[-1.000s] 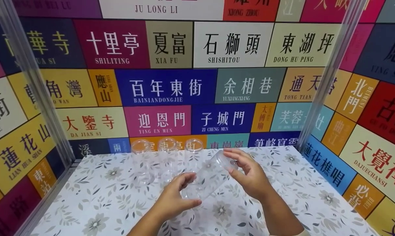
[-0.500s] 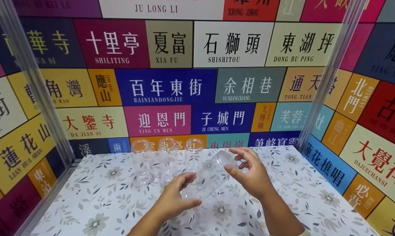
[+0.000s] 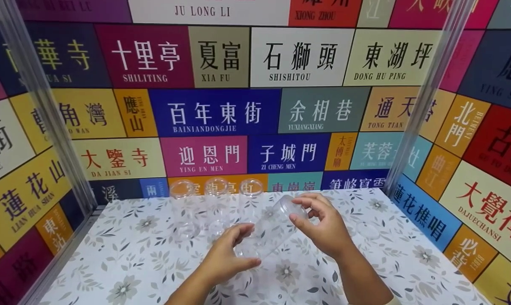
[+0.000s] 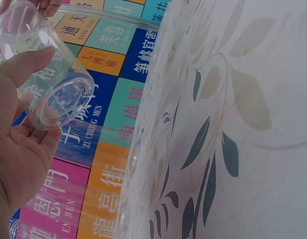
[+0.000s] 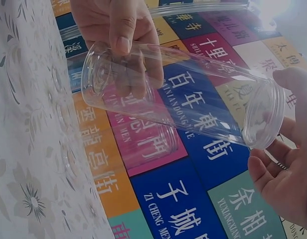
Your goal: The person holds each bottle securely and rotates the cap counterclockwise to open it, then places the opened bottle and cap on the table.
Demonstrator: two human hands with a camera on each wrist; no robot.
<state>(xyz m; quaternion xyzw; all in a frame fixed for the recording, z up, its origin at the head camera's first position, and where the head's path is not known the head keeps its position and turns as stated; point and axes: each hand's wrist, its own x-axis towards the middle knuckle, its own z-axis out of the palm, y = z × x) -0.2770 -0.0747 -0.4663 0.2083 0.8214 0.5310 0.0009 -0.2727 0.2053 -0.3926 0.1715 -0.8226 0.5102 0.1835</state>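
A clear plastic jar (image 3: 272,231) is held tilted above the table, its base low on the left and its other end raised on the right. My left hand (image 3: 228,256) grips it near the base, thumb on one side and fingers on the other, as the left wrist view shows with the round base (image 4: 69,99). At the raised end, the thumb and fingers of my right hand (image 3: 326,228) hold the clear lid (image 5: 265,112) from opposite sides. Through the transparent wall nothing shows inside the jar.
Three similar clear jars (image 3: 183,212) stand upright in a row at the back left of the table. A clear round disc like a lid (image 3: 367,230) lies at the right. The flower-patterned table (image 3: 154,271) meets sign-printed walls (image 3: 213,112) behind and at both sides.
My right fingers loosened and spread away from the raised end half a second ago, and are now back around it. The left hand and jar have stayed nearly still.
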